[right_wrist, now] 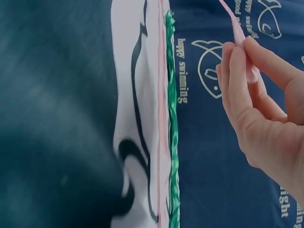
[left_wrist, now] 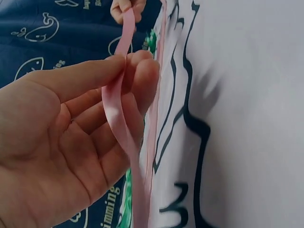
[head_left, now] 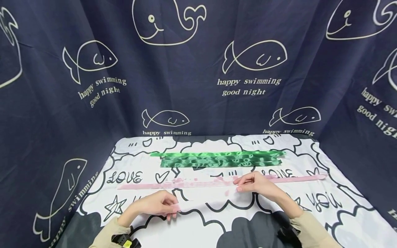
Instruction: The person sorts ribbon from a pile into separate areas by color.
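A pink ribbon (left_wrist: pixel 113 102) runs between both hands above the table. My left hand (head_left: pixel 156 204) pinches it between thumb and fingertips, and a length hangs down past the palm in the left wrist view. Farther along, the fingers and thumb of my right hand (head_left: pixel 262 186) grip the same ribbon; its short end shows beside the fingers in the right wrist view. Behind the hands, another pink strip (head_left: pixel 142 186) lies straight across the table. Between the hands the held ribbon is hard to make out against the white cloth in the head view.
Several green ribbons (head_left: pixel 217 160) lie side by side farther back on the table. A white and dark patterned cloth (head_left: pixel 186 234) covers the tabletop. Navy curtains (head_left: pixel 198 86) with fish drawings stand behind and along both sides.
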Available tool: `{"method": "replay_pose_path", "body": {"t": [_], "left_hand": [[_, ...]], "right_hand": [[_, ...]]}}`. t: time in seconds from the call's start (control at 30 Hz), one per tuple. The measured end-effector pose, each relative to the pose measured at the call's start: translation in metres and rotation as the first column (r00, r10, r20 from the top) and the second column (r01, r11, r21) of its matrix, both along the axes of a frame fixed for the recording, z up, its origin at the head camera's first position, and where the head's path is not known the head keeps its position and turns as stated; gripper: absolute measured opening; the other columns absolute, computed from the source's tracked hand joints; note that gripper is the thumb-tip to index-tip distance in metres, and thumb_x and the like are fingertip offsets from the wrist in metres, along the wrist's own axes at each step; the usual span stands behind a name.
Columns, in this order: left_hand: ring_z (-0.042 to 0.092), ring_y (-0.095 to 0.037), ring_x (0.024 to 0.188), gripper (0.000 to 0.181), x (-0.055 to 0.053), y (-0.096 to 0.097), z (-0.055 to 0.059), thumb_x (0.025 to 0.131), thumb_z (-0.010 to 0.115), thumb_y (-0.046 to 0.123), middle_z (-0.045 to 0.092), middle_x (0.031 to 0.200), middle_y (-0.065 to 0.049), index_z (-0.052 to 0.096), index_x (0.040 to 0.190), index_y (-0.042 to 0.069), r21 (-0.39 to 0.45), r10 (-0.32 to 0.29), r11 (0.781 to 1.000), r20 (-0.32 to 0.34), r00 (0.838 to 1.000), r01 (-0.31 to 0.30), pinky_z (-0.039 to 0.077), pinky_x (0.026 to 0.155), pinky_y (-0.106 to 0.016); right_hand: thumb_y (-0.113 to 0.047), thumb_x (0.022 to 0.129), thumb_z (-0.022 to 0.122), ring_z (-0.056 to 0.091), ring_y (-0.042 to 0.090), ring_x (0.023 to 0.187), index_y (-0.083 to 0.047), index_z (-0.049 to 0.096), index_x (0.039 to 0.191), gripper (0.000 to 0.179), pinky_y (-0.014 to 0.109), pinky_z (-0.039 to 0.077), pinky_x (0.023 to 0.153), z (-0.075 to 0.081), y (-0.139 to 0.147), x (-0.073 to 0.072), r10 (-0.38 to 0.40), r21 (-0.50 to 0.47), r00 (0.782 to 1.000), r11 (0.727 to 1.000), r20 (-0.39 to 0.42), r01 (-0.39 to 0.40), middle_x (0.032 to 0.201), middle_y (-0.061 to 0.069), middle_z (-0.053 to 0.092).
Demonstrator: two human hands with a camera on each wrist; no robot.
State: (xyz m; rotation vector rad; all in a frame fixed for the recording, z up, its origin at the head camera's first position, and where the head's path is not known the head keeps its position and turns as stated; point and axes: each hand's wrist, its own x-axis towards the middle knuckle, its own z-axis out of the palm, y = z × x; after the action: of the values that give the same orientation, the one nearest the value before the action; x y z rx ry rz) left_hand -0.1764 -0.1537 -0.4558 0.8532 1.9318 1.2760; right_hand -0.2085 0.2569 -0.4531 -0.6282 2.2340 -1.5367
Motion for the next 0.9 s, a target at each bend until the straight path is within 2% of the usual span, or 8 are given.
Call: {"method": "replay_pose_path", "body": {"t": [0.07, 0.13, 0.3, 0.5, 0.7, 0.8, 0.9], "left_hand": [[0.063, -0.006, 0.062, 0.023, 0.000, -0.004, 0.000, 0.096, 0.058, 0.014, 0.066, 0.082, -0.031, 0.066, 0.095, -0.008, -0.005, 0.015, 1.000, -0.010, 1.000, -0.015, 0.050, 0.057, -0.018], [0.063, -0.006, 0.061, 0.024, 0.000, -0.009, 0.000, 0.096, 0.058, 0.015, 0.066, 0.080, -0.030, 0.066, 0.093, -0.008, -0.013, 0.023, 1.000, -0.023, 0.999, -0.024, 0.053, 0.060, -0.021], [0.063, -0.004, 0.060, 0.024, -0.003, -0.019, 0.000, 0.096, 0.057, 0.014, 0.065, 0.076, -0.029, 0.066, 0.090, -0.008, -0.046, 0.032, 0.998, -0.070, 0.997, -0.035, 0.048, 0.057, -0.018], [0.057, -0.004, 0.055, 0.022, -0.010, -0.031, -0.006, 0.096, 0.057, 0.012, 0.068, 0.071, -0.019, 0.067, 0.088, -0.006, -0.112, 0.101, 0.987, -0.103, 0.990, -0.112, 0.037, 0.048, -0.015], [0.060, -0.007, 0.056, 0.019, -0.017, -0.034, -0.013, 0.093, 0.058, 0.008, 0.068, 0.072, -0.021, 0.066, 0.088, -0.009, -0.108, 0.182, 0.974, -0.139, 0.974, -0.197, 0.048, 0.052, -0.020], [0.060, -0.008, 0.055, 0.018, -0.020, -0.034, -0.015, 0.093, 0.058, 0.005, 0.066, 0.070, -0.020, 0.066, 0.084, -0.009, -0.114, 0.229, 0.962, -0.166, 0.959, -0.249, 0.050, 0.052, -0.021], [0.058, -0.009, 0.053, 0.018, -0.021, -0.032, -0.016, 0.092, 0.058, 0.003, 0.066, 0.067, -0.015, 0.066, 0.079, -0.007, -0.142, 0.286, 0.937, -0.209, 0.935, -0.319, 0.047, 0.049, -0.020]], "right_hand": [[-0.014, 0.085, 0.071, 0.063, 0.005, 0.100, 0.005, 0.068, 0.089, 0.019, 0.020, 0.051, 0.083, 0.000, 0.006, 0.001, -0.019, 0.010, 1.000, 1.000, 0.014, 0.019, 0.111, 0.026, 0.066], [-0.014, 0.085, 0.071, 0.064, 0.005, 0.091, 0.005, 0.067, 0.090, 0.020, 0.023, 0.053, 0.080, 0.000, 0.011, 0.003, -0.039, 0.020, 0.998, 0.999, 0.043, 0.038, 0.101, 0.016, 0.068], [-0.015, 0.087, 0.070, 0.058, 0.005, 0.070, 0.006, 0.065, 0.091, 0.022, 0.024, 0.052, 0.066, 0.001, 0.025, 0.006, -0.097, 0.091, 0.993, 0.992, 0.060, 0.092, 0.077, -0.004, 0.063], [-0.009, 0.090, 0.064, 0.059, 0.006, 0.066, 0.015, 0.062, 0.098, 0.026, 0.024, 0.053, 0.062, 0.001, 0.037, 0.008, -0.113, 0.103, 0.992, 0.989, 0.059, 0.107, 0.076, 0.004, 0.065], [-0.002, 0.089, 0.061, 0.060, 0.007, 0.063, 0.018, 0.062, 0.099, 0.022, 0.022, 0.053, 0.058, -0.001, 0.044, 0.007, -0.164, 0.158, 0.985, 0.975, 0.049, 0.155, 0.073, 0.007, 0.065], [-0.001, 0.088, 0.063, 0.058, 0.007, 0.060, 0.014, 0.064, 0.094, 0.017, 0.022, 0.051, 0.055, -0.003, 0.049, 0.008, -0.214, 0.220, 0.977, 0.953, 0.001, 0.208, 0.070, 0.008, 0.064], [-0.004, 0.085, 0.067, 0.055, 0.008, 0.057, 0.007, 0.066, 0.085, 0.011, 0.021, 0.048, 0.052, -0.004, 0.052, 0.009, -0.268, 0.310, 0.959, 0.908, -0.094, 0.284, 0.066, 0.005, 0.062]]}}
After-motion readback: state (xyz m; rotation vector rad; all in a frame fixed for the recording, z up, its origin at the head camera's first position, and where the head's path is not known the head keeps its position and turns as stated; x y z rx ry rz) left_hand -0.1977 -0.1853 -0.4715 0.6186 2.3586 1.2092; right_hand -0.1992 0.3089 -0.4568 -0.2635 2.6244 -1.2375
